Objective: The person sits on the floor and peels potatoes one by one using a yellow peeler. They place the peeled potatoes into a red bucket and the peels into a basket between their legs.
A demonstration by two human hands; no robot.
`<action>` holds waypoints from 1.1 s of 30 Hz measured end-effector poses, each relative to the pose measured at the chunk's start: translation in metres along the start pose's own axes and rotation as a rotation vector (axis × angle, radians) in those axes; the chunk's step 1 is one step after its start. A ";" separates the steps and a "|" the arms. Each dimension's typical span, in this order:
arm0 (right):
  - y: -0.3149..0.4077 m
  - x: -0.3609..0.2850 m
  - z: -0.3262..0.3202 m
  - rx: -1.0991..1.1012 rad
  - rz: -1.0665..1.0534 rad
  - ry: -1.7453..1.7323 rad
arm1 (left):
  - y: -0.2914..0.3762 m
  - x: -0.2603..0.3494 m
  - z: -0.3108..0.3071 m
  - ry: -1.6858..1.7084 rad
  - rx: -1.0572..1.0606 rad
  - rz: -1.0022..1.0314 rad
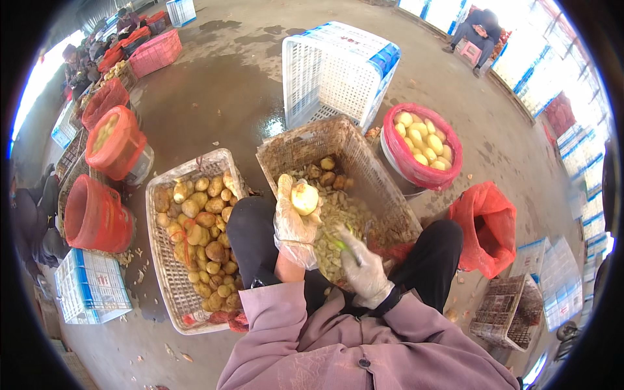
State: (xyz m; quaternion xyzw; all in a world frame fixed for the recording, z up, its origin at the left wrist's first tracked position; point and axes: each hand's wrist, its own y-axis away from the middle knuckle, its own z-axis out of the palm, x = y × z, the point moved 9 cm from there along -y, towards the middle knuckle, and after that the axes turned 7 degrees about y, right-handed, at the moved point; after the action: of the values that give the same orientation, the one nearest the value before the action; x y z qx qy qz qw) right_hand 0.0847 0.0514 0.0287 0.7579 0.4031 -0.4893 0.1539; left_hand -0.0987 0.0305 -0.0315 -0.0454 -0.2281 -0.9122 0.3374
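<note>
My gloved left hand (296, 222) holds a partly peeled potato (304, 199), its pale flesh facing up. To its lower right, my gloved right hand (365, 275) grips a green-handled peeler (340, 240), which is blurred. Both hands are over a dirty plastic crate (312, 134) between my knees. Inside it lie pale peelings (336, 219) and several brown potatoes (336, 181). By my left knee stands a white crate (161, 273) full of unpeeled potatoes (207, 239). Beyond my right knee, a bucket lined with pink mesh (456, 180) holds peeled potatoes (423, 139).
A white and blue crate (341, 73) lies on its side ahead. Red mesh-lined buckets (97, 214) line the left, near other seated people. On the right are a red mesh bag (487, 234) and a brown crate (504, 309). A person (477, 36) sits at the far right.
</note>
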 end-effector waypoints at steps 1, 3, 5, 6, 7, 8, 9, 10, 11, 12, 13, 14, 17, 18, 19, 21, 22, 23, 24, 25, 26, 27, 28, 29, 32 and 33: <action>-0.003 -0.003 -0.005 0.032 -0.019 -0.027 | 0.004 -0.001 0.004 0.004 -0.020 -0.003; -0.011 -0.011 -0.015 0.098 -0.060 -0.080 | 0.013 -0.001 0.012 0.011 -0.063 -0.009; -0.025 -0.026 -0.022 0.100 -0.094 -0.101 | 0.012 -0.005 0.008 0.006 0.020 0.007; -0.032 -0.032 -0.023 0.092 -0.088 -0.131 | 0.011 -0.008 0.006 0.024 0.065 0.030; -0.039 -0.036 -0.023 0.085 -0.081 -0.162 | 0.011 -0.009 0.002 0.040 0.109 0.052; -0.045 -0.048 -0.023 0.097 -0.172 -0.091 | 0.017 -0.006 0.010 -0.045 0.013 0.046; -0.052 -0.053 -0.020 0.077 -0.168 -0.101 | 0.018 -0.007 0.011 -0.001 -0.003 0.063; -0.056 -0.058 -0.018 0.058 -0.164 -0.110 | 0.018 -0.009 0.012 0.043 -0.020 0.081; -0.060 -0.062 -0.016 0.038 -0.160 -0.121 | 0.018 -0.010 0.014 0.087 -0.036 0.099; -0.062 -0.063 -0.015 0.030 -0.139 -0.112 | 0.019 -0.010 0.018 0.068 -0.092 0.118; -0.062 -0.064 -0.013 0.032 -0.156 -0.068 | 0.018 -0.007 0.018 0.030 -0.129 0.168; -0.062 -0.065 -0.011 0.034 -0.173 -0.024 | 0.016 -0.004 0.016 -0.008 -0.166 0.218; -0.057 -0.068 -0.010 0.005 -0.177 0.068 | 0.009 -0.003 0.002 -0.057 -0.157 0.282; -0.054 -0.074 -0.011 -0.013 -0.149 0.057 | 0.013 -0.001 0.003 -0.070 -0.136 0.276; -0.050 -0.076 -0.011 -0.031 -0.121 0.047 | 0.014 0.001 0.003 -0.083 -0.115 0.271; -0.037 -0.075 -0.008 -0.057 -0.127 0.058 | 0.009 0.000 -0.001 -0.051 -0.117 0.205; -0.029 -0.070 -0.006 -0.071 -0.137 0.065 | 0.008 0.001 0.002 -0.070 -0.129 0.165; -0.019 -0.064 -0.005 -0.085 -0.148 0.072 | 0.007 0.000 0.005 -0.088 -0.140 0.125; -0.008 -0.053 -0.003 -0.114 -0.082 0.113 | 0.001 0.011 0.003 -0.157 -0.150 0.255; -0.003 -0.044 -0.008 -0.106 -0.059 0.127 | 0.003 0.008 0.011 -0.159 -0.149 0.214; 0.000 -0.034 -0.014 -0.098 -0.036 0.141 | 0.008 0.005 0.020 -0.161 -0.149 0.172; 0.001 -0.032 -0.017 -0.090 -0.007 0.152 | 0.012 0.001 0.025 -0.167 -0.144 0.128; 0.000 -0.035 -0.024 -0.068 0.016 0.086 | 0.012 -0.004 0.024 -0.116 -0.137 0.090; -0.004 -0.039 -0.027 -0.045 0.019 0.051 | 0.015 -0.011 0.026 -0.085 -0.153 0.034; -0.023 -0.055 -0.035 0.044 -0.082 0.002 | 0.019 -0.022 0.037 0.011 -0.287 -0.085; -0.029 -0.061 -0.035 0.066 -0.120 0.013 | 0.016 -0.024 0.030 0.007 -0.232 -0.102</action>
State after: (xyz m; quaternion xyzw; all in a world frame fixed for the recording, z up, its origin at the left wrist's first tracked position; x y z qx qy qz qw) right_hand 0.0726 0.0635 0.1029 0.7401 0.4325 -0.5058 0.0967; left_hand -0.0719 0.0476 -0.0043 -0.0693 -0.1217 -0.9486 0.2839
